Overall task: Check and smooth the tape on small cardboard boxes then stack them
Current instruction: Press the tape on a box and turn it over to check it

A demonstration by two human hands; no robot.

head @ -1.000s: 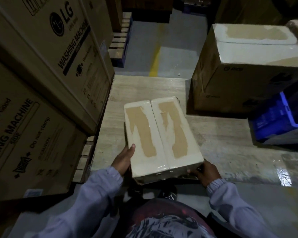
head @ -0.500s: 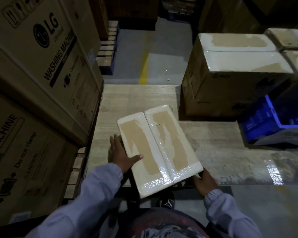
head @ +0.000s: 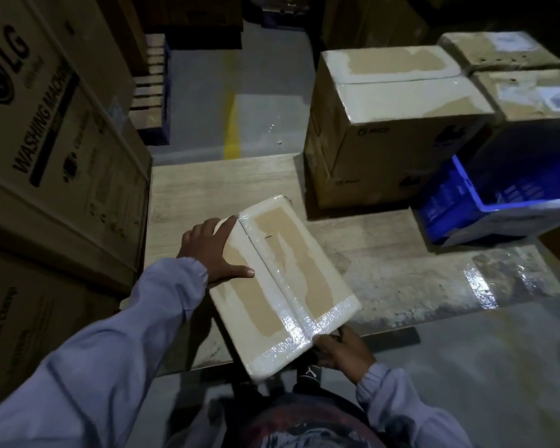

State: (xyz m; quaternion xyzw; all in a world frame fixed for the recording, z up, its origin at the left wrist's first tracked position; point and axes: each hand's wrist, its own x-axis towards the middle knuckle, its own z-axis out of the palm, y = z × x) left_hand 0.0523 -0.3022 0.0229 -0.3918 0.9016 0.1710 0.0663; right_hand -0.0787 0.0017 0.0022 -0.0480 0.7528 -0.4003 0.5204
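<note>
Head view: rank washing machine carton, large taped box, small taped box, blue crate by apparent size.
1. washing machine carton
2. large taped box
3. small taped box and blue crate: alike; box nearer, crate cropped.

small box (head: 291, 286) on table (head: 401, 273), big box (head: 392, 124) behind, crate (head: 459, 195) right

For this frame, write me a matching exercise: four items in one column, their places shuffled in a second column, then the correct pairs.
1. left hand
2. right hand
3. blue crate
4. washing machine carton

A. right of the large cardboard box
B. flat on top of the small box
C. holding the small box's near end
D. left of the table

Pairs: 1-B, 2-C, 3-A, 4-D
</note>
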